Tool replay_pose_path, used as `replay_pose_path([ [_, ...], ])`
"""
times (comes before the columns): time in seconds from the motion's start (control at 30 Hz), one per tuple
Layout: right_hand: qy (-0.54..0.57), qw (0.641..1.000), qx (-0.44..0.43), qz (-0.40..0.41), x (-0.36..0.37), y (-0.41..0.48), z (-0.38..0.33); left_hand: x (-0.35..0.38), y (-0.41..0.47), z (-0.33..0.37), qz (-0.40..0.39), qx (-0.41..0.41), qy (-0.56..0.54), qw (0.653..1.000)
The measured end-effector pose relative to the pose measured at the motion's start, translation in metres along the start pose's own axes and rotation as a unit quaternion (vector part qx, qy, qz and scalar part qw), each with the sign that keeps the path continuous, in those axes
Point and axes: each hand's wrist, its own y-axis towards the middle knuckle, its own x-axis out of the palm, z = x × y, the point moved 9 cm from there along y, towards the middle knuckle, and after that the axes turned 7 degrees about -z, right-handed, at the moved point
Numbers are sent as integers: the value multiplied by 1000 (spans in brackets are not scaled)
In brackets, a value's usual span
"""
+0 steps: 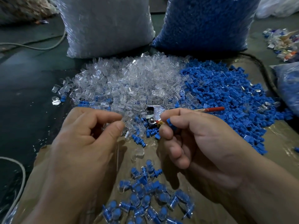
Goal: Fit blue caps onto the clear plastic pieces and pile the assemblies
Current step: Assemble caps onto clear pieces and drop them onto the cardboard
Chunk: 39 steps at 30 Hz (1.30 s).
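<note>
A heap of clear plastic pieces (129, 81) lies on the floor ahead, with a heap of blue caps (229, 97) to its right. My left hand (87, 133) pinches a clear piece between thumb and forefinger; the piece is hard to make out. My right hand (199, 136) pinches a blue cap (170, 123) at its fingertips. The two hands are a little apart, above the near edge of the heaps. A pile of assemblies (150, 198), clear with blue inside, lies close to me between my forearms.
Two full bags stand behind the heaps, one of clear pieces (106, 25), one of blue caps (205, 21). Red-handled pliers (161, 110) lie among the pieces. Brown cardboard (278, 146) lies under the work. Cables (32, 46) run at left; scattered parts (281, 41) sit at far right.
</note>
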Motion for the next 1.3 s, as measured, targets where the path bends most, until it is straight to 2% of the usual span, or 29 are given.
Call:
replay_pose_path([
  [0.13,3,1000,12,2,-3,0,4,2,-1,-8,-6,-34,-63,997],
  [0.27,18,999,-33,14,-4,-1,-9,7,-1,-8,-44,-50,-88,994],
  [0.33,-53,997,-44,41,-7,-3,-15,12,-2,-6,-72,-58,-107,990],
  [0.4,-189,979,-30,64,-6,-7,-17,22,-3,-3,-117,-68,-126,983],
  [0.47,-350,934,-9,74,0,-10,-14,31,-5,0,-148,-72,-122,979],
  [0.53,-530,846,-16,64,11,-13,-13,30,-6,2,-139,-65,-83,985],
  [0.6,-632,772,-44,54,22,-14,-15,21,-4,3,-103,-52,-41,993],
  [0.63,-649,757,-52,51,25,-14,-16,18,-4,3,-88,-46,-29,995],
  [0.7,-653,754,-57,46,28,-14,-17,16,-3,1,-82,-46,-44,995],
  [0.83,-660,748,-65,30,30,-15,-16,33,-6,3,-159,-50,-55,985],
  [0.97,-660,749,-62,-10,34,-15,-9,37,-6,2,-187,-40,-48,980],
  [1.07,-641,764,-74,-8,32,-14,-11,40,-7,0,-202,-49,-77,975],
  [1.2,-590,791,-154,41,28,-18,-28,25,-4,-2,-148,-29,-40,988],
  [1.3,-554,807,-198,45,29,-21,-34,19,-1,-11,-119,-68,-128,982],
])
